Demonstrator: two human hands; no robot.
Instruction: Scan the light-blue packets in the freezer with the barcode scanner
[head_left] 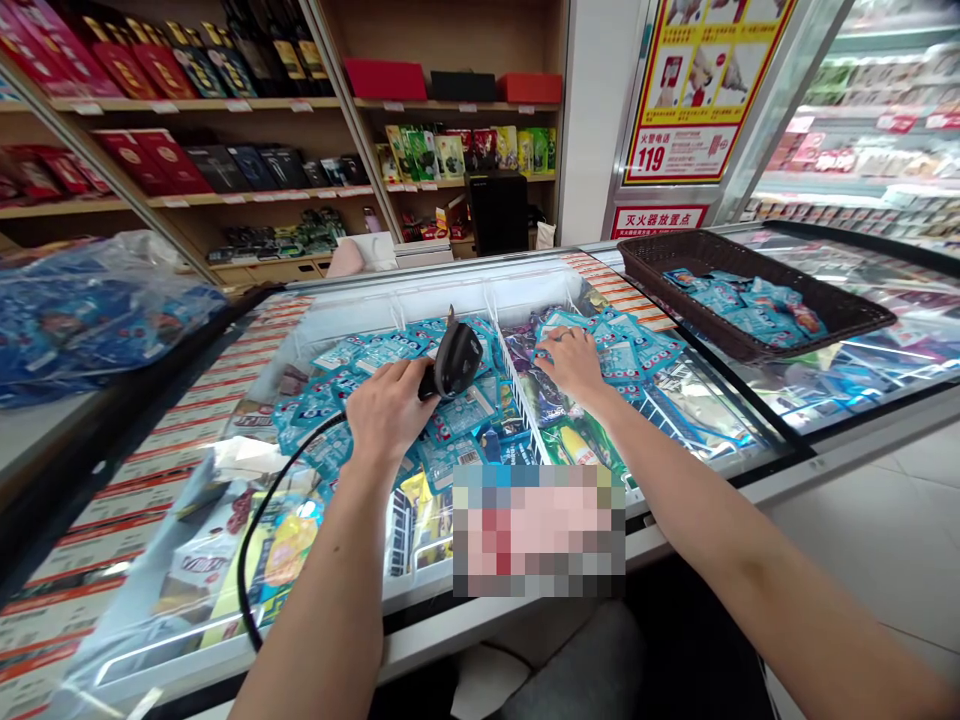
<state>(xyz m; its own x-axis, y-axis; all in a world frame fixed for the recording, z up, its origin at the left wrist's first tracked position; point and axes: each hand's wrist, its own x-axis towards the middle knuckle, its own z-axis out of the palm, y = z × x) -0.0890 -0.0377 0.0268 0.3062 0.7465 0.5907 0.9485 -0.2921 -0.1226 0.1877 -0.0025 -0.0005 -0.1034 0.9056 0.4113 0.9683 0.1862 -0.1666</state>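
My left hand [390, 405] is wrapped round the handle of a black barcode scanner [457, 360], whose head points away over the freezer. A black cable [259, 500] runs from it down to the left. Beneath the scanner, many blue packets [457, 460] lie spread across the glass top. Farther right, my right hand [570, 365] reaches over more packets, its bent fingers closed at the edge of a blue packet [562, 322]. Part of that packet is hidden under the hand. Other blue packets [637, 345] overlap just right of my fingers.
A brown woven basket [817, 345] holding similar packets stands at the right. Clear plastic wraps a blue bundle [90, 310] at the left. Price labels [142, 440] line the chest freezer [420, 625]. Shelves [300, 104] with boxes and bottles rise behind. A pixelated patch hides the front middle.
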